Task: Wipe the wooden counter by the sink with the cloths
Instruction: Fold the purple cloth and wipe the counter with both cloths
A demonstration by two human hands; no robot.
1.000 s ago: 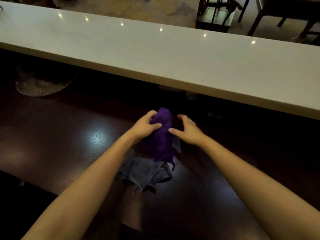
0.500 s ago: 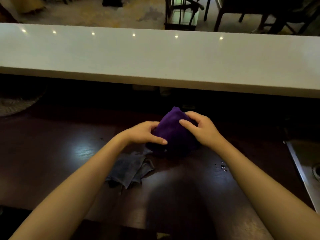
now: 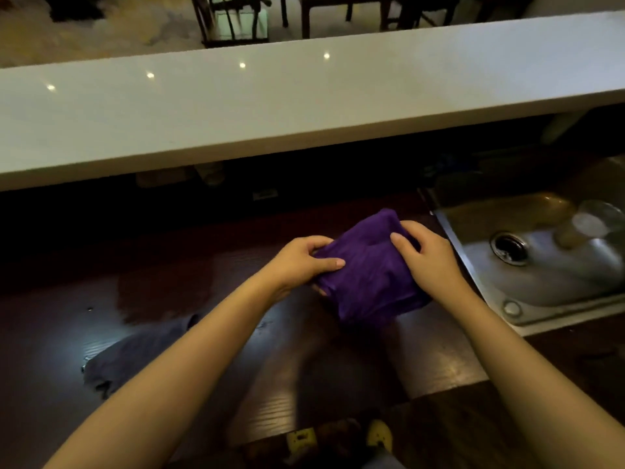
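A purple cloth (image 3: 368,275) is bunched between both hands just above the dark wooden counter (image 3: 209,299), close to the sink's left edge. My left hand (image 3: 297,262) grips the cloth's left side, thumb on top. Its right upper corner is pinched by my right hand (image 3: 426,255). A grey cloth (image 3: 132,360) lies crumpled on the counter at the lower left, partly hidden by my left forearm.
A steel sink (image 3: 541,262) with a drain and a glass vessel (image 3: 595,225) sits at the right. A white raised bar top (image 3: 270,106) runs across the back, overhanging the counter. Chairs stand beyond it. Light glare marks wet patches on the wood.
Both hands have carried the purple cloth to the right, away from the grey cloth and up to the sink, which has come into view. The cloth is spread flatter between the hands.
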